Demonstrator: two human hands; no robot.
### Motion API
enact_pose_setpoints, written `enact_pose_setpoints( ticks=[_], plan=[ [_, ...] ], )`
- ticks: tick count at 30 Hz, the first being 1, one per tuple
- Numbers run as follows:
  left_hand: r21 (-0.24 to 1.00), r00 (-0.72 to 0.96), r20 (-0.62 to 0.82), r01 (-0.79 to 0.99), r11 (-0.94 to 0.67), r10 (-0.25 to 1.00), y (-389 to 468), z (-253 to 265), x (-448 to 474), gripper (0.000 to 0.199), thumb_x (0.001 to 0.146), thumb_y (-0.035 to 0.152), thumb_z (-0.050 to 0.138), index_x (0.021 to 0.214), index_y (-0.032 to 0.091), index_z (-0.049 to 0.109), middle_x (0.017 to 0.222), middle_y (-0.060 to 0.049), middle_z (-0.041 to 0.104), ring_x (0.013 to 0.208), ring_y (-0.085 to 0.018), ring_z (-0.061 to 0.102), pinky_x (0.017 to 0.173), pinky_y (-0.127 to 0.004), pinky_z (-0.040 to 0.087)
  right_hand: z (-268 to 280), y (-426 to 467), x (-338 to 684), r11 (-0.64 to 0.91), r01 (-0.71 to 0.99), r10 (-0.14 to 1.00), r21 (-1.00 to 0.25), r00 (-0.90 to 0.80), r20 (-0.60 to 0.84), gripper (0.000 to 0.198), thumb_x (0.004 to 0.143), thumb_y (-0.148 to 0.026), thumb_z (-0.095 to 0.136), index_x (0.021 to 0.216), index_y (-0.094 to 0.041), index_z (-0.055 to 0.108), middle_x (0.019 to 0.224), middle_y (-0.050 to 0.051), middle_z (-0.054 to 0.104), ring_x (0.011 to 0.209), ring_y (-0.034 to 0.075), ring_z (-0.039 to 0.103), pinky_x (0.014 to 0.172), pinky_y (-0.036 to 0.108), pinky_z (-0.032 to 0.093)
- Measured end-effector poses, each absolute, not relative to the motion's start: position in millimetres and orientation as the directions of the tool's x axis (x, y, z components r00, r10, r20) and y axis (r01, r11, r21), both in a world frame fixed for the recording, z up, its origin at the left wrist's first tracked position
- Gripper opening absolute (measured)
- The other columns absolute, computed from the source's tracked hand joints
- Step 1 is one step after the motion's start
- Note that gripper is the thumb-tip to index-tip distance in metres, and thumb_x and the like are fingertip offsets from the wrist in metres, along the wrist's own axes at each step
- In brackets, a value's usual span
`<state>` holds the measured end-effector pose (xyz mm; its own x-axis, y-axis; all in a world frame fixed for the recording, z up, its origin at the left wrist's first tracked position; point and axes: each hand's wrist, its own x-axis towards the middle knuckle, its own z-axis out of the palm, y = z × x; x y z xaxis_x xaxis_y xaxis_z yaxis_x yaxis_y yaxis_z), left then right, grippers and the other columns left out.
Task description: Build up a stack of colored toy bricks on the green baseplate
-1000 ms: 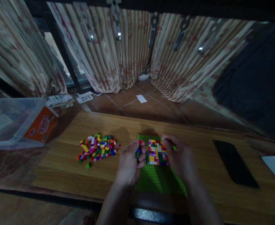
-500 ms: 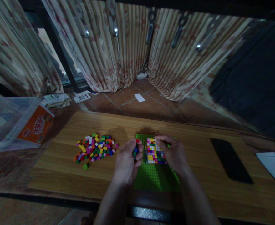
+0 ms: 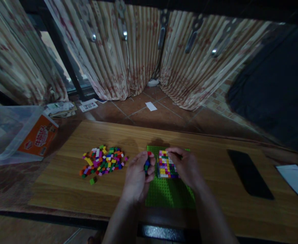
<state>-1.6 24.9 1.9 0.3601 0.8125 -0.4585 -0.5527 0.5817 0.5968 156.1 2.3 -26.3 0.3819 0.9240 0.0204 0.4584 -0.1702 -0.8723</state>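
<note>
My left hand point(image 3: 138, 173) is curled around several small toy bricks point(image 3: 147, 164), red, blue and dark green, just left of the built block. Over the far part of a multicoloured brick build point(image 3: 164, 166), my right hand point(image 3: 184, 166) has its thumb and fingertips pinched together. Whatever sits between those fingertips, if anything, is hidden. The build stands on a green studded baseplate point(image 3: 164, 193), and the right hand covers its right side. A loose pile of mixed coloured bricks point(image 3: 105, 161) lies to the left, with one light green brick point(image 3: 92, 181) near it.
A wooden table point(image 3: 62, 183) carries everything. At the right lie a black phone-like slab point(image 3: 250, 173) and a white sheet point(image 3: 295, 179). A clear plastic bin point(image 3: 11, 135) with an orange label stands at the left. Curtains point(image 3: 138, 51) hang beyond, above a tiled floor.
My right hand has shifted slightly left over the far edge of the build, its fingertips lower. The left hand keeps its bricks and stays nearly still.
</note>
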Motion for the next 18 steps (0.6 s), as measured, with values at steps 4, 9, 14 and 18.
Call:
enact_pose_setpoints(
  ticks=[4,9,14,18],
  plan=[
    [0.601,0.362,-0.458,-0.547,0.583,0.812,24,1,0,0.031,0.064,0.031,0.075,0.078,0.013,0.055,0.061,0.004,0.050,0.043,-0.001,0.032,0.037,-0.013,0.013,-24,4,157,-0.164,0.528,0.939,-0.833,0.341,0.032,0.021,0.082,-0.030,0.054,0.088,-0.020,0.072,0.088,0.005,0.073,0.079,0.019,0.065,0.074,0.032,0.047],
    [0.619,0.359,-0.448,-0.536,0.574,0.818,24,1,1,0.032,0.063,0.032,0.075,0.078,0.013,0.055,0.061,0.004,0.050,0.043,-0.001,0.032,0.037,-0.013,0.013,-25,4,157,-0.159,0.508,0.940,-0.847,0.341,0.029,0.022,0.082,-0.031,0.054,0.089,-0.021,0.072,0.087,0.004,0.073,0.079,0.019,0.065,0.074,0.033,0.048],
    [0.631,0.380,-0.439,-0.515,0.581,0.814,23,-2,4,0.031,0.066,0.036,0.074,0.078,0.013,0.056,0.063,0.004,0.049,0.043,-0.001,0.031,0.037,-0.013,0.012,-27,0,158,-0.166,0.452,0.936,-0.876,0.352,0.004,0.026,0.082,-0.036,0.057,0.095,-0.020,0.073,0.090,0.005,0.074,0.080,0.020,0.067,0.074,0.035,0.051],
    [0.635,0.386,-0.430,-0.513,0.577,0.816,22,-4,6,0.032,0.065,0.036,0.075,0.078,0.013,0.056,0.063,0.004,0.048,0.044,-0.001,0.031,0.037,-0.013,0.012,-19,-7,155,-0.078,0.513,0.916,-0.855,0.376,0.142,0.028,0.084,-0.035,0.058,0.106,-0.023,0.070,0.108,0.007,0.070,0.099,0.022,0.064,0.088,0.040,0.049]
  ],
)
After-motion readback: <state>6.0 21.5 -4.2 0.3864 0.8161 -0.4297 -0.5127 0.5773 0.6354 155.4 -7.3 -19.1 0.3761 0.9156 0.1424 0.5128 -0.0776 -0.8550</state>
